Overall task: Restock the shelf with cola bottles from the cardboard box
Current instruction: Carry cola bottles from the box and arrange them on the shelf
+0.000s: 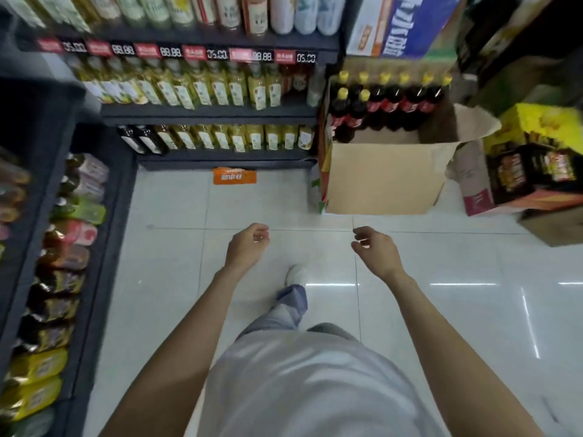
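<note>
An open cardboard box [385, 178] stands on the floor to the right of the shelves. Several dark cola bottles [391, 105] with yellow caps and red labels stand upright in its far part. The dark shelf unit [208, 113] ahead holds rows of yellow drink bottles. My left hand [249, 244] hangs over the white floor tiles, fingers loosely curled, holding nothing. My right hand [375, 247] is beside it, also loosely curled and empty. Both hands are well short of the box.
A second shelf [94, 247] runs along the left with assorted bottles. An orange sign [235, 176] lies at the foot of the front shelf. Stacked cartons [530, 171] crowd the right side. My foot [296, 274] is on the tiles below my hands.
</note>
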Tool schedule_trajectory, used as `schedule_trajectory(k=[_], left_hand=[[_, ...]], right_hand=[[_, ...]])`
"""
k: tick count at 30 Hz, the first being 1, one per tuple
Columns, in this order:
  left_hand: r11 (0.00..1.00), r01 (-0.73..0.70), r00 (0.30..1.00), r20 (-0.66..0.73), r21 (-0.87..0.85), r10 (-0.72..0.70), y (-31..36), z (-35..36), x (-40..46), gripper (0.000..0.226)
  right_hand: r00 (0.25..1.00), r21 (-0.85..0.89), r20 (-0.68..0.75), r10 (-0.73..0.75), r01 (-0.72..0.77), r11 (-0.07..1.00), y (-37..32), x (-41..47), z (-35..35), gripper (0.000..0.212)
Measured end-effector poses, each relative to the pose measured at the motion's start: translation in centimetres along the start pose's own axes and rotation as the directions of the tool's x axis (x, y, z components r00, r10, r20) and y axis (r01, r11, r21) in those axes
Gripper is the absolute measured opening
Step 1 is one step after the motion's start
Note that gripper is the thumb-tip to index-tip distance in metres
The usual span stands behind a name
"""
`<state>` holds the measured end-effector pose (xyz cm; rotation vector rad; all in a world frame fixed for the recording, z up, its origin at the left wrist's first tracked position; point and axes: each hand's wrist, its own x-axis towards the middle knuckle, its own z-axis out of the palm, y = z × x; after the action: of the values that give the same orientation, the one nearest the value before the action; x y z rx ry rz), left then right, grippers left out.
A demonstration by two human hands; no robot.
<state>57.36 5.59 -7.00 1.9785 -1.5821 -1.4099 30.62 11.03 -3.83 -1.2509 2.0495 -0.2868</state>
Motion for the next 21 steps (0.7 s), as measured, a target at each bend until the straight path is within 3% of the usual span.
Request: schedule_trajectory(k=[7,13,21], left_hand=[[0.997,-0.071,0.997,-0.025,0.031,0.071,12.8,3.4,11.3,0.021],[0.997,-0.08,0.991,-0.109,0.004,0.08,22.0,8.2,21.7,0.031],[0.978,-0.034,0.952,-0.292,0.205,0.094,23.4,15.4,36.6,0.061]], right_hand=[[0.993,0.113,-0.096,-0.069,0.08,0.99,0.0,15.9,-9.3,0.031],[0.994,0.106,0.018,-0.112,0.109,0.988,0.6,31.9,-12.5,0.045],[0.925,-0.034,0.145,-0.352,0.36,0.932,2.0,47.2,-10.7,0.076]])
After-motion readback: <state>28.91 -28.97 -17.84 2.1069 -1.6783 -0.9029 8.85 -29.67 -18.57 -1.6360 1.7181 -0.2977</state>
